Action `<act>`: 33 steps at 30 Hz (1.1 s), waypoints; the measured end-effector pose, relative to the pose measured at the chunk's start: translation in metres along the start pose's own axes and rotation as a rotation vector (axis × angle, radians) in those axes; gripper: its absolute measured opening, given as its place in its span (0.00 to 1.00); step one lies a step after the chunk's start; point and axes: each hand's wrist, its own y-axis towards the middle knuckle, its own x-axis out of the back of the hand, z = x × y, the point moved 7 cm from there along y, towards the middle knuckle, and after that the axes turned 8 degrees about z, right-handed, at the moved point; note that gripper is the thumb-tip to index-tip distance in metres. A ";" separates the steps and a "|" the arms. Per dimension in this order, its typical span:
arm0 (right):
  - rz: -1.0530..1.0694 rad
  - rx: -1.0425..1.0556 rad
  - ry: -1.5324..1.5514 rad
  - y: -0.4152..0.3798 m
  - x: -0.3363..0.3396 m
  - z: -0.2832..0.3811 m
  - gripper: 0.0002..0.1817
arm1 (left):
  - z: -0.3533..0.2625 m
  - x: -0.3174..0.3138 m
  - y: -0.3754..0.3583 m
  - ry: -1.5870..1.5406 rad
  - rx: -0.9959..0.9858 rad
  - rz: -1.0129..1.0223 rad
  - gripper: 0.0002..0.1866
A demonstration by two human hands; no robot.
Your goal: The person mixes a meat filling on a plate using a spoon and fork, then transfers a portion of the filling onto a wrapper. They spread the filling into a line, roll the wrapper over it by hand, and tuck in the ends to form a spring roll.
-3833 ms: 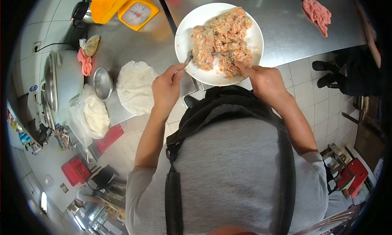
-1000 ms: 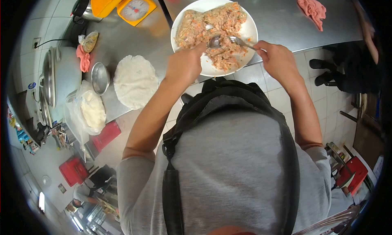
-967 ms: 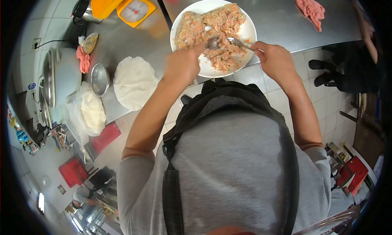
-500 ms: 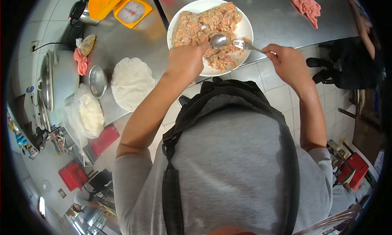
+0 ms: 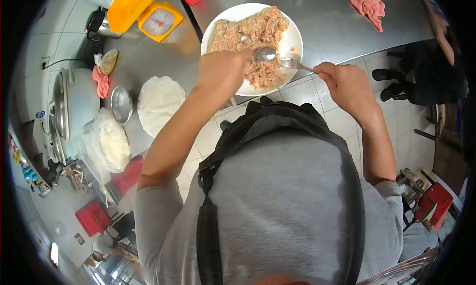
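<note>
A white plate bears a mass of orange-flecked minced filling. Over the plate's near left part, my left hand is closed around the handle of a spoon, whose bowl rests on or just above the filling. From the right, my right hand pinches the handle of a fork between thumb and fingers. The fork's head is over the plate, close beside the spoon and near the loose lower part of the filling. Left of my left forearm, a flat round of dough lies on the metal table.
At the left are a metal bowl, dough in a plastic bag, a pink cloth and a yellow scale. Another pink cloth lies at the upper right. A person in dark clothes is at the right edge.
The fork has shifted slightly left and lower, with its head turned, and has come nearer the spoon. The view has shifted a little, and the filling's edge looks different on the right.
</note>
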 end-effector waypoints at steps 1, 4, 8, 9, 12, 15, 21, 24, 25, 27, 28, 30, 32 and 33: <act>-0.002 -0.005 0.003 -0.001 -0.001 0.001 0.07 | 0.006 0.014 -0.004 -0.021 0.060 -0.037 0.09; 0.077 0.057 0.057 0.001 -0.011 0.009 0.08 | 0.032 0.038 -0.008 0.017 0.170 -0.084 0.08; 0.122 0.128 0.038 0.015 -0.027 0.014 0.09 | 0.056 0.008 0.008 0.006 0.180 -0.028 0.09; 0.118 0.106 -0.003 0.019 -0.029 0.013 0.09 | 0.052 0.000 0.010 -0.069 0.132 -0.016 0.09; 0.082 0.098 -0.035 0.028 -0.035 0.010 0.09 | 0.048 -0.014 0.006 -0.330 0.126 0.015 0.10; 0.045 0.082 -0.055 0.032 -0.038 0.007 0.09 | 0.042 -0.015 -0.009 -0.334 0.062 -0.075 0.10; -0.037 0.059 -0.030 0.035 -0.039 -0.018 0.09 | 0.005 -0.031 -0.057 -0.038 -0.078 -0.365 0.19; -0.044 0.061 -0.004 0.029 -0.022 -0.025 0.09 | 0.004 -0.031 -0.058 -0.008 -0.050 -0.355 0.19; -0.045 0.063 -0.007 0.026 -0.012 -0.023 0.09 | 0.005 -0.024 -0.059 -0.009 -0.049 -0.358 0.19; -0.075 -0.012 0.102 0.020 0.011 -0.025 0.09 | 0.013 0.002 -0.067 -0.067 0.006 -0.426 0.15; -0.073 -0.012 0.102 0.018 0.015 -0.019 0.09 | 0.012 0.017 -0.068 -0.068 0.007 -0.424 0.15; -0.107 0.004 0.089 0.016 0.019 -0.003 0.09 | 0.030 0.022 -0.067 -0.293 0.273 -0.159 0.08; -0.123 0.067 0.046 0.022 -0.001 0.003 0.10 | 0.038 0.011 -0.061 -0.422 0.230 -0.171 0.07; -0.138 0.124 0.004 0.023 -0.012 0.007 0.11 | 0.039 -0.003 -0.057 -0.473 0.255 -0.047 0.06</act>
